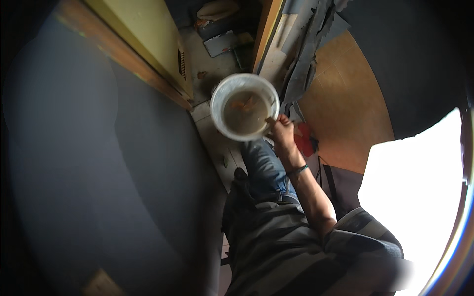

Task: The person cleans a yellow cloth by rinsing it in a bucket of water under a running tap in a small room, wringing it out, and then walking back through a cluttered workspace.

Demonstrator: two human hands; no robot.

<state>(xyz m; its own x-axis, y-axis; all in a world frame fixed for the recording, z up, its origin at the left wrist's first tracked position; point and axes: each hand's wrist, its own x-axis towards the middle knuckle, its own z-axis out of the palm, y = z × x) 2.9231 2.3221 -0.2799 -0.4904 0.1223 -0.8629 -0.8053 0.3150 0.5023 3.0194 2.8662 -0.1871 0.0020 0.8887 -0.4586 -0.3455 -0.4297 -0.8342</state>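
Note:
My right hand (282,132) is closed on the near right rim of a whitish plastic bucket (217,117). The bucket hangs in front of my legs, its open top facing up. Murky water (242,124) lies in it, with some orange pieces (243,104) whose kind I cannot make out. A dark band circles my right wrist. Nowhere in the picture does my left hand show.
Ahead, a wooden-framed doorway has a pale yellow door (148,37) at its left. Beyond are light floor tiles (201,111) and a flat pale item (220,44). Torn grey sheeting (298,59), an orange-tan tiled surface (345,89) and a red object (305,139) stand right.

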